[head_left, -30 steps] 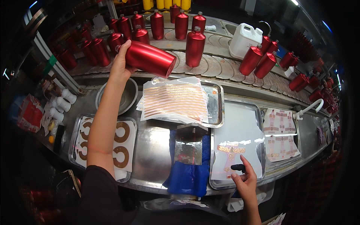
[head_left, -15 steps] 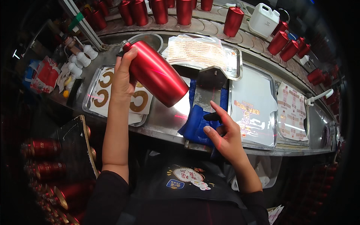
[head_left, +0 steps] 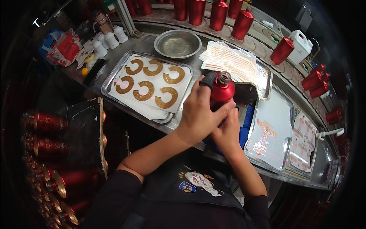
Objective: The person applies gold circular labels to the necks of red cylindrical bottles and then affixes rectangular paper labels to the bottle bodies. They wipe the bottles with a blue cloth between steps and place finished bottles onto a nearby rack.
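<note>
Metal bench, trays, bowl

Red bottle in my grip
Glossy at the shoulder, lower body hidden, I hold it neck-up, right of the metal bowl and nearer me.

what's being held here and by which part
A red bottle: the left hand holds its upper side, near the neck; the right hand sits alongside, its grip hidden.

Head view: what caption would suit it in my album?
A red bottle in the left hand, the right hand close by, near a tray of gold C-shaped pieces.
</note>
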The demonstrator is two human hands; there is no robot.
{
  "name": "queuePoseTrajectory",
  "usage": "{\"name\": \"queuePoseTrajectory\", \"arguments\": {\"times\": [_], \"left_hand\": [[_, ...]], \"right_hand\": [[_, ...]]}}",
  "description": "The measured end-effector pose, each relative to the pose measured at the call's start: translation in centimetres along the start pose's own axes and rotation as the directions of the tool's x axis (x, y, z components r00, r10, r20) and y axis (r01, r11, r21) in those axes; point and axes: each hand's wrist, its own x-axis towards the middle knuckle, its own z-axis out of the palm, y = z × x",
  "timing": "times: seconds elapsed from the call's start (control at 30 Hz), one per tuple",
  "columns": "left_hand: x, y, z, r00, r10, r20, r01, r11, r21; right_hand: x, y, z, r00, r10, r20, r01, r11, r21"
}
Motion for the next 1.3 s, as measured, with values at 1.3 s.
{"name": "queuePoseTrajectory", "arguments": {"times": [1.3], "left_hand": [[11.4, -43.6, -19.6, 0.702, -0.639, -0.315, 0.667, 0.434, 0.606]], "right_hand": [[-1.5, 5.3, -4.9, 0.980, -0.046, 0.193, 0.016, 0.988, 0.153]]}}
